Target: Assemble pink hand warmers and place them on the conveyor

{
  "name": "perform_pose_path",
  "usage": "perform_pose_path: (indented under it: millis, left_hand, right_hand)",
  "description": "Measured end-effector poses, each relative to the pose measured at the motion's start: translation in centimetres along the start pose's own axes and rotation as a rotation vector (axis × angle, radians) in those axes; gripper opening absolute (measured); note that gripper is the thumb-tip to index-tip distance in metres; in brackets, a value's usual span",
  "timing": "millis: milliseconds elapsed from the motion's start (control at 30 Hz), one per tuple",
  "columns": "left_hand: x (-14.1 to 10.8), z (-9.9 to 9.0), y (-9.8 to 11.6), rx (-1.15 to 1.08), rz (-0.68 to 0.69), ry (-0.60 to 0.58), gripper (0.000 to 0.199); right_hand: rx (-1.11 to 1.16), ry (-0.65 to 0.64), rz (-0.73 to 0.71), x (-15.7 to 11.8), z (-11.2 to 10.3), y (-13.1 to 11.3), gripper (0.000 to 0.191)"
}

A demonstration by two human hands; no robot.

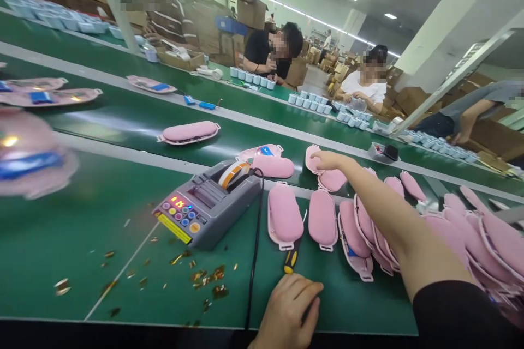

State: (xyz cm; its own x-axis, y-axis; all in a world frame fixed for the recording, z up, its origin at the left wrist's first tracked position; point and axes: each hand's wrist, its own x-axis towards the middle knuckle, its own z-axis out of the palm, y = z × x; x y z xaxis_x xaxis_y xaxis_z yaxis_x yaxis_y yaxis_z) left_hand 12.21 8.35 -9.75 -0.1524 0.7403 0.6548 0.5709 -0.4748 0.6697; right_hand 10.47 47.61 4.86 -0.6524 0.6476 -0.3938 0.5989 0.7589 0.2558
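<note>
My right hand (329, 160) reaches far over the bench, its fingers closed on the near side of a pink oblong case (311, 156). Another pink case (332, 179) lies just below that hand. Near the front edge rests my left hand (290, 308), fingers loosely curled, thumb apart, with nothing seen in it. Just beyond it lies a screwdriver (291, 259) with a yellow and black handle, its shaft partly under a pink case (285, 212). One more pink case (322, 218) lies to the right, slotted tabs at its ends.
A grey tape dispenser (208, 202) stands left of centre, its black cable (257, 234) running to the front edge. Amber tape scraps (208, 278) litter the bench. Pink cases (462, 229) pile up at right. Across the belt (123, 125), co-workers sit behind pale-blue cups (309, 102).
</note>
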Motion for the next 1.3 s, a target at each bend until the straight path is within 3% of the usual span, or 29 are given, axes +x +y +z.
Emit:
perform_pose_path:
  millis: [133, 300, 467, 567, 667, 867, 1167, 1300]
  left_hand:
    - [-0.2, 0.0, 0.1, -0.011, -0.017, -0.076, 0.027]
    - [-0.1, 0.2, 0.5, 0.065, -0.02, -0.106, 0.021]
    - [0.0, 0.3, 0.7, 0.141, -0.028, -0.096, 0.023]
    - [-0.2, 0.5, 0.5, 0.152, -0.054, -0.125, 0.023]
    - [-0.3, 0.8, 0.4, 0.168, -0.064, -0.159, 0.022]
    - [0.0, 0.8, 0.8, 0.22, -0.04, -0.187, 0.024]
    - [0.1, 0.8, 0.7, 0.196, -0.082, -0.195, 0.023]
    - [0.0, 0.8, 0.6, 0.176, -0.085, -0.218, 0.022]
  right_hand:
    - [-0.083, -0.064, 0.009, -2.6, 2.6, 3.1, 0.041]
    - [-0.152, 0.024, -0.028, -4.8, 5.5, 2.8, 0.045]
    - [-0.17, 0.112, -0.026, -7.4, 3.0, 4.7, 0.046]
    - [-0.147, 0.167, -0.023, -9.1, 1.4, 6.8, 0.074]
    - [-0.106, 0.159, -0.008, -10.0, 1.6, 7.7, 0.092]
    - [-0.046, 0.071, 0.067, -9.0, 4.4, 6.8, 0.047]
    - [0.046, -0.085, 0.087, -5.7, 6.5, 8.2, 0.045]
    - [0.095, -0.03, 0.037, -6.0, 6.6, 7.1, 0.046]
